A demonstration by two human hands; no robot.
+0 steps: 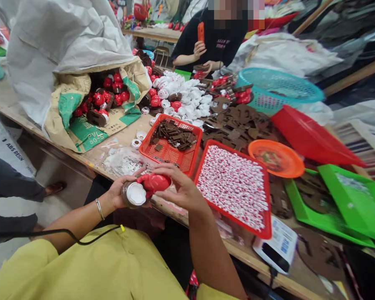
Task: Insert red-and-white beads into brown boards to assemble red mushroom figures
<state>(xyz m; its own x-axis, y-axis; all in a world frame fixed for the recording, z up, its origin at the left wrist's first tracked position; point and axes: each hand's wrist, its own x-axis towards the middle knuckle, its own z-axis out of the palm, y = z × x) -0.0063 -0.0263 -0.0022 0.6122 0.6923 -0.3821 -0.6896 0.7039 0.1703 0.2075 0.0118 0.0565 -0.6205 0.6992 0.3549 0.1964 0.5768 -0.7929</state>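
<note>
At the table's (pixel 92 157) near edge, before the red basket (pixel 175 158), the left hand (pixel 120 195) cups the red-and-brown toy part (pixel 145 188) underneath, the right hand (pixel 183 188) clasping its red end from above.

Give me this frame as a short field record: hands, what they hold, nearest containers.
left hand: grips brown round part, white face showing
right hand: grips red shell, touching the round part
ahead, left: red basket holding brown flat pieces
ahead, right: red tray filled with small red-and-white pieces
far left: open sack with red and brown items spilling out
across table: co-worker, both hands raised
</note>
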